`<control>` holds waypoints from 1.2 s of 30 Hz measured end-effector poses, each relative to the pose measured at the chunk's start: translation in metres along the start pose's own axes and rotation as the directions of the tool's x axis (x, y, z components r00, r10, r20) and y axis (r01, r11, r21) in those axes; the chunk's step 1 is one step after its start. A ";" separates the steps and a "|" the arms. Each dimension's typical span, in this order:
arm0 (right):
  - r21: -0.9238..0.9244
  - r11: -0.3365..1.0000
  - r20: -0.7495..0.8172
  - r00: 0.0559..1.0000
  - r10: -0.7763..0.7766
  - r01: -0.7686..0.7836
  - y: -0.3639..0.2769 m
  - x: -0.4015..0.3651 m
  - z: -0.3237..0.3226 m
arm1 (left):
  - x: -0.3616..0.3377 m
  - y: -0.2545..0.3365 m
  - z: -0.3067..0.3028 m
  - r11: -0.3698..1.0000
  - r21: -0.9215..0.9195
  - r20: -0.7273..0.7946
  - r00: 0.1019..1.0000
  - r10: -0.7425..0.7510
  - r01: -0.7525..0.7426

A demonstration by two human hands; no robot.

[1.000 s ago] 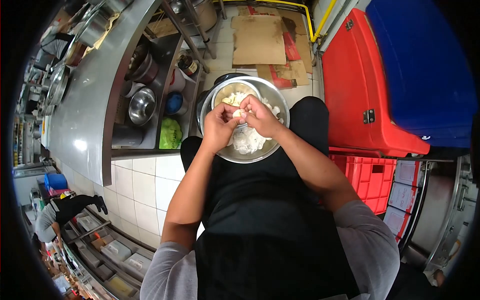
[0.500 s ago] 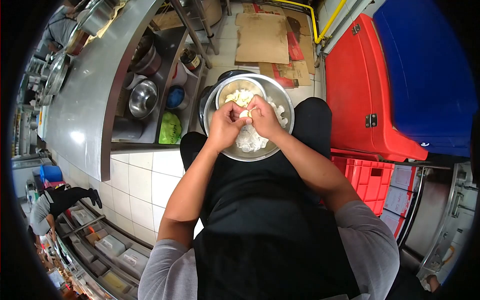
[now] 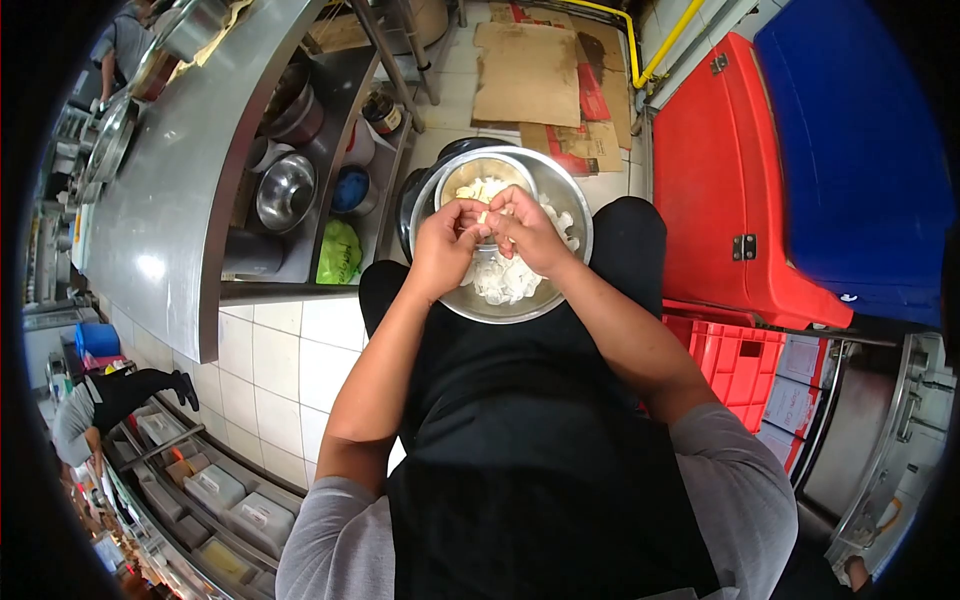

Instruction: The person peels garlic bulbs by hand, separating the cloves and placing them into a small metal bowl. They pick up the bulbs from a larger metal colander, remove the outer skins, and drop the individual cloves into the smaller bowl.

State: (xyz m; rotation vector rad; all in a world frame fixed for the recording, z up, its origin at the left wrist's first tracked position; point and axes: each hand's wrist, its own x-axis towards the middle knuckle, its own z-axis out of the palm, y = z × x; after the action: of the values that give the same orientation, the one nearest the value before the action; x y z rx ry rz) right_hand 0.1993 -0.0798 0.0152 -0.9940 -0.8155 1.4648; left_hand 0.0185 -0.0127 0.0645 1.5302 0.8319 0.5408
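Note:
A large steel bowl [image 3: 578, 275] rests between my knees. Inside it, toward the far side, sits a smaller metal bowl [image 3: 524, 172] with pale yellowish garlic cloves [image 3: 480, 190]. White papery garlic skins [image 3: 505, 282] lie in the near and right parts of the large bowl. My left hand [image 3: 446, 248] and my right hand [image 3: 532, 240] meet over the bowls with fingers closed. A small garlic clove [image 3: 483, 217] is pinched between their fingertips, mostly covered by them.
A steel table [image 3: 165, 190] with pots on its lower shelf stands at left, beside a green bag [image 3: 339, 252]. At right are a red and blue chest [image 3: 715, 180] and a red crate [image 3: 740, 365]. Cardboard [image 3: 525, 75] lies ahead. Another person [image 3: 85, 420] bends at far left.
My hands have shifted slightly and turned around the clove, and the right fingers are now more curled. Less of the clove shows between the fingers. The bowls stay between my knees.

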 end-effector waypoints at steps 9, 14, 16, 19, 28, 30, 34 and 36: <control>-0.301 0.910 -0.034 0.951 -0.309 0.285 0.007 -0.012 0.011 | -0.010 0.008 0.011 0.987 -0.071 -0.072 0.988 0.137 -0.142; -0.190 0.934 -0.104 0.940 -0.325 0.302 0.011 -0.020 0.018 | -0.013 0.008 0.016 0.989 -0.013 -0.034 0.989 0.144 -0.144; -0.228 0.925 -0.128 0.932 -0.338 0.304 0.011 -0.020 0.020 | -0.014 0.008 0.019 0.989 0.008 -0.043 0.988 0.150 -0.149; -0.279 0.917 -0.173 0.925 -0.339 0.284 0.014 -0.017 0.020 | -0.014 0.004 0.024 0.975 0.129 -0.093 0.977 0.194 -0.181; -0.062 0.993 -0.183 0.977 -0.109 0.099 0.014 -0.007 0.015 | -0.004 -0.016 0.018 0.990 -0.009 -0.092 0.986 0.139 -0.140; -0.372 0.920 -0.179 0.962 -0.205 0.127 0.011 -0.005 0.013 | -0.007 -0.020 0.017 0.952 -0.303 -0.085 0.993 -0.078 0.049; -0.525 0.816 -0.071 0.942 -0.327 0.244 0.025 -0.009 0.028 | -0.001 -0.021 0.043 0.990 0.140 -0.443 0.894 0.062 0.000; -0.367 0.894 -0.090 0.947 -0.308 0.256 0.029 -0.010 0.030 | 0.005 -0.025 0.051 0.988 0.147 -0.496 0.860 0.118 -0.050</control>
State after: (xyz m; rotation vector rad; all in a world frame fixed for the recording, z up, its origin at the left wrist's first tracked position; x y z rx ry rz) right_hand 0.1598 -0.0925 0.0026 -1.1769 -1.0889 1.0012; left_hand 0.0548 -0.0418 0.0318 1.5698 1.2235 0.9971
